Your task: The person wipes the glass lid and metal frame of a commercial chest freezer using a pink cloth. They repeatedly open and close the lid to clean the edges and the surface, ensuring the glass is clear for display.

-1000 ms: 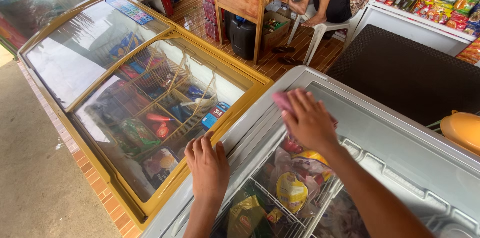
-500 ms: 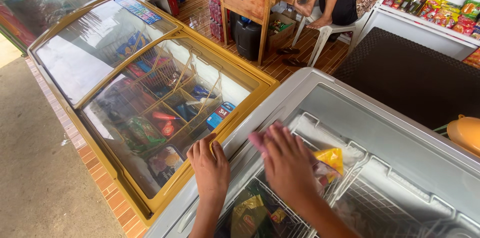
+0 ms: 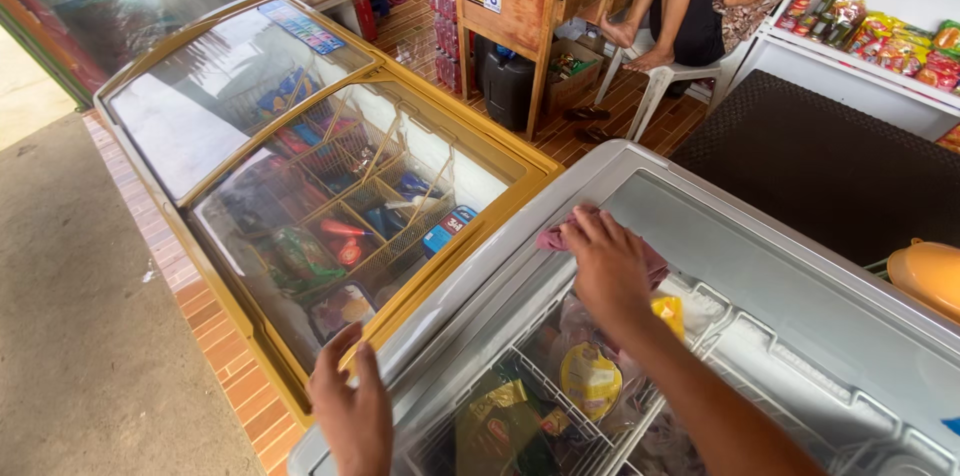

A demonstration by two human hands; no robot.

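Head view is showing the left hand (image 3: 352, 414) lying open and flat on the grey chest freezer's sliding glass lid (image 3: 760, 286) at its near left corner, while the right hand (image 3: 607, 261) is pressing a crumpled pink cloth (image 3: 553, 239) near the lid's far left edge.

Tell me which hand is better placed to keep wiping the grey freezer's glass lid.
Right. The right hand presses the pink cloth flat on the glass lid; the left hand rests empty at the freezer's near corner.

Both forearms are bare with no sleeves, and the left hand (image 3: 352, 416) and right hand (image 3: 606, 271) are ungloved.
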